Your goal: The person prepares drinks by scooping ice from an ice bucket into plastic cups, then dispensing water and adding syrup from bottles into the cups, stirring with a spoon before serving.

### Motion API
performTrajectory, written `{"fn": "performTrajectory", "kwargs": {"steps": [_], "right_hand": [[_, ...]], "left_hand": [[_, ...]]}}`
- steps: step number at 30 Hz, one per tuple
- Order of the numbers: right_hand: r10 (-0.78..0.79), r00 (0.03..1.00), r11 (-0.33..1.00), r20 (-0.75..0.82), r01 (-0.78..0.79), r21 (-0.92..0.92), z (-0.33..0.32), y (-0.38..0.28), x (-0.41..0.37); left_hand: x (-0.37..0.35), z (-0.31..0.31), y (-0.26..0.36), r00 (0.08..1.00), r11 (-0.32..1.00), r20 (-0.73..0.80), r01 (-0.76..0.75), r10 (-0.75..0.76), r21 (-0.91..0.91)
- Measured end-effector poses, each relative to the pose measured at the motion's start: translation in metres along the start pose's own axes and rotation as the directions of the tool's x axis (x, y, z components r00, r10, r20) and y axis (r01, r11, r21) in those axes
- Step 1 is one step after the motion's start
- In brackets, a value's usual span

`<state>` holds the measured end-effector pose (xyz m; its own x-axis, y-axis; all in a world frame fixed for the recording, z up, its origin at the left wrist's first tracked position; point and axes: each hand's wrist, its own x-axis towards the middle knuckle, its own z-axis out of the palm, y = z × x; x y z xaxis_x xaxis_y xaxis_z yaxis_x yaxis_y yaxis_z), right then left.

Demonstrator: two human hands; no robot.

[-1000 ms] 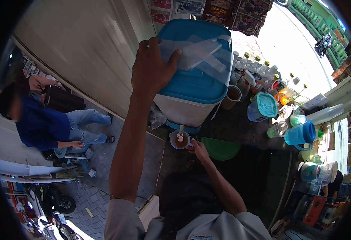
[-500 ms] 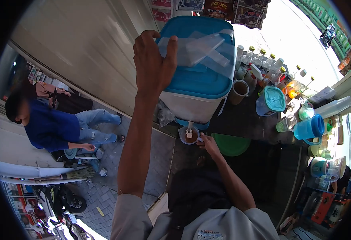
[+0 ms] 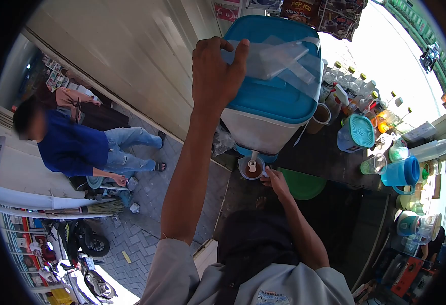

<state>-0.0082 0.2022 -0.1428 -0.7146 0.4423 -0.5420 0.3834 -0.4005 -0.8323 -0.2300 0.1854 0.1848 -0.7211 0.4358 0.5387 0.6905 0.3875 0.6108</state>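
Left hand: the left hand (image 3: 217,76) was up at about 12 o'clock, fingers curled over the near edge of the blue lid (image 3: 279,99) and clamped there, thumb against the clear plastic sheet (image 3: 284,53) taped across the top. To me it looked like a bracing grip, to steady the cooler.
Right hand: the right hand (image 3: 276,182) was low, closed on the plastic cup (image 3: 252,168) from its 4 o'clock side, which left the cup's mouth free.
Hands together or apart: well apart, one on top of the cooler and one at its foot.
Cup: held right under the white tap (image 3: 253,155), with brown drink inside, hanging past the bench edge with nothing beneath it.
Cooler: the white drink cooler (image 3: 263,133) stood at the bench's near corner, its tap overhanging, which I took to be why a cup fitted below.
Bench: the dark bench (image 3: 329,157) ran off toward 3 o'clock.
Around it: a green plate (image 3: 304,186) lay just beside the right hand, with a teal-lidded jar (image 3: 357,133), a blue jug (image 3: 400,173) and a row of bottles (image 3: 352,89) farther along.
Bystander: a person in a blue shirt (image 3: 73,150) sat at 9 o'clock, near a broom (image 3: 93,207).
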Motion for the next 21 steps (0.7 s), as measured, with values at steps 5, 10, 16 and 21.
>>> {"fn": "performTrajectory", "kwargs": {"steps": [5,10,16,21], "right_hand": [[0.025,0.999,0.999,-0.033,-0.024,0.036,-0.001,0.004,0.006],[0.001,1.0,1.0,0.011,0.0,-0.01,-0.002,0.004,0.009],[0.024,1.0,0.997,0.001,-0.023,-0.074,-0.002,-0.006,0.008],[0.027,1.0,0.993,0.015,-0.025,-0.118,-0.004,0.0,0.016]], "left_hand": [[0.001,0.0,-0.001,1.0,0.998,0.006,0.02,-0.02,-0.063],[0.001,-0.001,-0.001,0.999,0.998,-0.007,0.035,-0.035,-0.051],[0.001,-0.003,0.002,1.0,1.0,0.01,0.005,-0.004,-0.016],[0.001,-0.004,0.002,1.0,1.0,0.009,-0.003,0.003,0.005]]}}
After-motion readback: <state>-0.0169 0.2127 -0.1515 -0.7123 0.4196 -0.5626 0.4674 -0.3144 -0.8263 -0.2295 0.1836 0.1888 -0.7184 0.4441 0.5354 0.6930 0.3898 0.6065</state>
